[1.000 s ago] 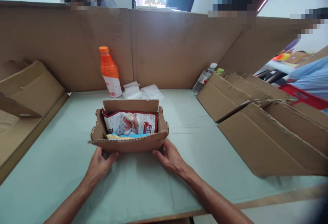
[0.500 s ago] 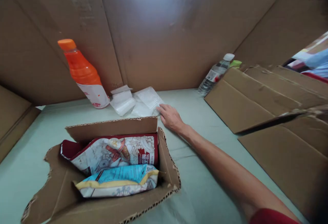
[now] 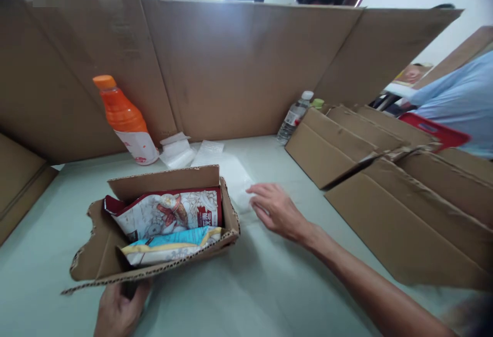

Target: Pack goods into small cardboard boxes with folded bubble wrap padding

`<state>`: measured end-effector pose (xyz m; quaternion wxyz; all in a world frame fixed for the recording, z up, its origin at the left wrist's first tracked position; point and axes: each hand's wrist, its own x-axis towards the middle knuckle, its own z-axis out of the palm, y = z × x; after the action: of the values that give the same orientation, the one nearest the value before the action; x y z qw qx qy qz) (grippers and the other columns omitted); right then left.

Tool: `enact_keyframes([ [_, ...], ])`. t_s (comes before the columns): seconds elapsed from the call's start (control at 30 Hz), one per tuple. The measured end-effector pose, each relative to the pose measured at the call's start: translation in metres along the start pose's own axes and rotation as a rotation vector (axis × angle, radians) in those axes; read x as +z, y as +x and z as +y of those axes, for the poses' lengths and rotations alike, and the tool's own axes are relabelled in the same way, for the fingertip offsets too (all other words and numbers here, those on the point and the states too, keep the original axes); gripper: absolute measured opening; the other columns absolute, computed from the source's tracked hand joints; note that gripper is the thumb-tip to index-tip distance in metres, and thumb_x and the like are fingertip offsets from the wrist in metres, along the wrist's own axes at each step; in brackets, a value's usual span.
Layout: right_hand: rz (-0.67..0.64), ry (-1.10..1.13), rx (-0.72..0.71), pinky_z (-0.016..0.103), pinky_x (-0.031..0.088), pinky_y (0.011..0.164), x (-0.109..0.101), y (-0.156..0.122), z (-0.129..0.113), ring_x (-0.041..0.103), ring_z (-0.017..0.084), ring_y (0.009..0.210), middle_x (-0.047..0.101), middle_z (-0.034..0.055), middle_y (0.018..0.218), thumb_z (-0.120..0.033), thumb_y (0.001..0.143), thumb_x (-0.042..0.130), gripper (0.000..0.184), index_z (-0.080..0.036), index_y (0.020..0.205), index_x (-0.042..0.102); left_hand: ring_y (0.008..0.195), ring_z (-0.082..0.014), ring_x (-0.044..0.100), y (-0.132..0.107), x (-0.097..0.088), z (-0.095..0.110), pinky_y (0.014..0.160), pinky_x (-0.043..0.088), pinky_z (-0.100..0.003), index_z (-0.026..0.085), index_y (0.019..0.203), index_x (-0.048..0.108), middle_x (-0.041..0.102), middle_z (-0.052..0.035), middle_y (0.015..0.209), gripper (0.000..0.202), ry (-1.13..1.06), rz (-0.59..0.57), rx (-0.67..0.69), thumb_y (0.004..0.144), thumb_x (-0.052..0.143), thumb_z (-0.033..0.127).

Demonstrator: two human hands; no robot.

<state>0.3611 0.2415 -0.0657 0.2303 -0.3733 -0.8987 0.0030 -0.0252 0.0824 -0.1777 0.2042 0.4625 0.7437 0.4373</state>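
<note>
My left hand (image 3: 121,309) grips an open cardboard box (image 3: 165,176) from below its near side; its fingertips are hidden under the box. Inside lie two printed food packets, a white and dark-red one (image 3: 173,216) behind a blue, yellow and white one (image 3: 173,244). To the right of the box, my right hand (image 3: 275,208) hovers low with its fingers extended and thumb apart. Its fingertips are at the edge of a clear plastic sheet (image 3: 233,172) spread flat on the pale green tabletop (image 3: 246,285).
Behind the box stands an orange-capped bottle (image 3: 131,126) beside folded clear plastic (image 3: 176,152). Several cardboard compartments (image 3: 362,213) line the right side, with a water bottle (image 3: 292,121) at their far end. A tall cardboard panel (image 3: 246,70) closes the back. A person in blue (image 3: 458,100) is beyond.
My right hand has come nearer, and the plastic sheet now extends toward me. My left hand has appeared under the box, which looks shifted. The view has tilted up.
</note>
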Motion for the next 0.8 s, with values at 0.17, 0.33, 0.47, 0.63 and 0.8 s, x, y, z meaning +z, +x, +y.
enact_keyframes([
  [0.17, -0.286, 0.256, 0.056, 0.042, 0.047, 0.094, -0.029, -0.064, -0.046, 0.068, 0.024, 0.103, 0.075, 0.0068, 0.107, -0.019, 0.089, 0.063, 0.009, -0.020, 0.092, 0.071, 0.089, -0.0279, 0.071, 0.009, 0.001, 0.008, 0.078, 0.060, -0.036, 0.018, 0.102, 0.066, 0.074, -0.0071, 0.089, 0.055, -0.121, -0.051, 0.016, 0.068, 0.075, 0.061],
  [0.33, -0.227, 0.449, 0.179, 0.046, 0.049, 0.102, -0.019, -0.066, -0.073, 0.065, 0.027, 0.117, 0.071, 0.0107, 0.126, -0.037, 0.093, 0.065, 0.032, -0.020, 0.120, 0.066, 0.092, -0.0278, 0.069, 0.008, 0.001, 0.012, 0.081, 0.058, -0.037, 0.018, 0.101, 0.063, 0.073, -0.0082, 0.095, 0.053, -0.132, -0.051, 0.033, 0.069, 0.073, 0.058],
  [0.47, -0.147, 0.538, 0.245, 0.048, 0.050, 0.104, 0.014, -0.039, -0.092, 0.058, 0.030, 0.128, 0.060, 0.0176, 0.141, -0.031, 0.089, 0.065, 0.059, -0.015, 0.143, 0.049, 0.095, -0.0292, 0.069, 0.008, 0.001, 0.015, 0.083, 0.056, -0.039, 0.018, 0.103, 0.062, 0.073, -0.0088, 0.098, 0.055, -0.117, -0.051, 0.020, 0.069, 0.073, 0.059],
  [0.63, -0.025, 0.684, 0.358, 0.049, 0.048, 0.108, 0.038, -0.018, -0.101, 0.058, 0.030, 0.127, 0.061, 0.0159, 0.140, -0.026, 0.084, 0.064, 0.060, -0.016, 0.141, 0.050, 0.097, -0.0265, 0.065, 0.009, -0.002, 0.018, 0.086, 0.053, -0.038, 0.019, 0.105, 0.064, 0.068, -0.0070, 0.102, 0.048, -0.028, -0.005, 0.126, 0.076, 0.072, 0.057],
  [0.8, 0.032, 0.744, 0.367, 0.050, 0.047, 0.108, 0.047, -0.020, -0.096, 0.057, 0.030, 0.128, 0.059, 0.0151, 0.142, -0.026, 0.083, 0.062, 0.057, -0.017, 0.138, 0.050, 0.086, -0.0212, 0.060, 0.010, -0.003, 0.021, 0.079, 0.050, -0.034, 0.020, 0.102, 0.065, 0.062, -0.0038, 0.096, 0.041, 0.028, 0.020, 0.171, 0.081, 0.070, 0.055],
])
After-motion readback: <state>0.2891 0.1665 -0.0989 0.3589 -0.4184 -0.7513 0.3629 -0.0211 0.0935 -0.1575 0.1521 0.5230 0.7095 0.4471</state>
